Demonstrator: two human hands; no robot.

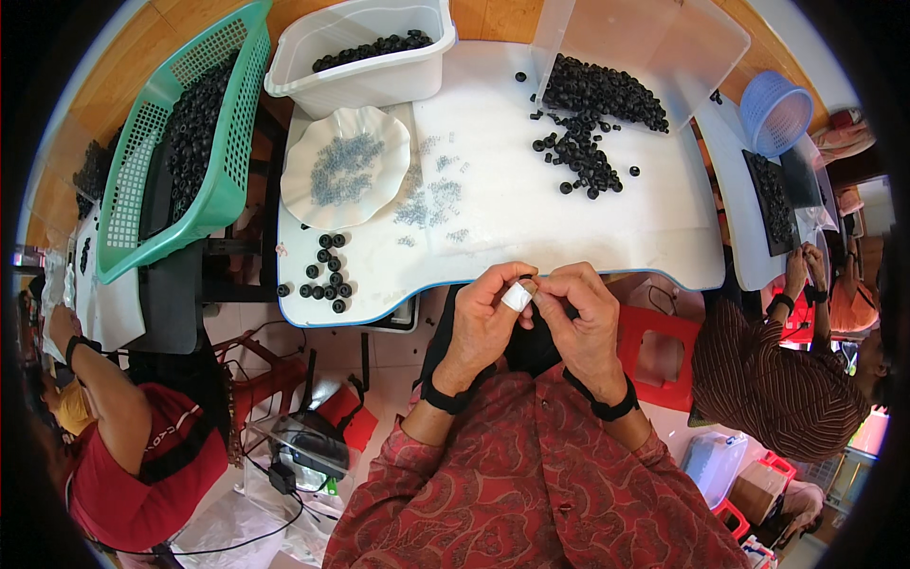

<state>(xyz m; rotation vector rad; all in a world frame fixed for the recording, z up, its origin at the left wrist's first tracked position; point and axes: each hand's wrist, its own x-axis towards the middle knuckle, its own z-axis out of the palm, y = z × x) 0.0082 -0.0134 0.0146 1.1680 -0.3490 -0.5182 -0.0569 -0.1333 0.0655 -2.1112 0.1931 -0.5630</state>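
Observation:
My left hand (479, 322) and my right hand (586, 327) meet fingertip to fingertip just off the table's front edge. Both are closed in a pinch around a small black part (526, 278), mostly hidden by the fingers. A white wrap covers one finger of the left hand. Left of my hands, several round black parts with holes (334, 279) lie near the table edge. Beyond them a white wavy-rimmed plate (387, 194) holds many tiny greyish pieces, perhaps springs. More tiny pieces (441, 201) are scattered beside it.
A clear bin (682, 43) lies tipped at the back right of the white table (512, 123), black parts spilling out. A white tub (355, 85) and a green basket (227, 190) hold more. Co-workers sit left and right; a red stool (659, 356) stands by my right arm.

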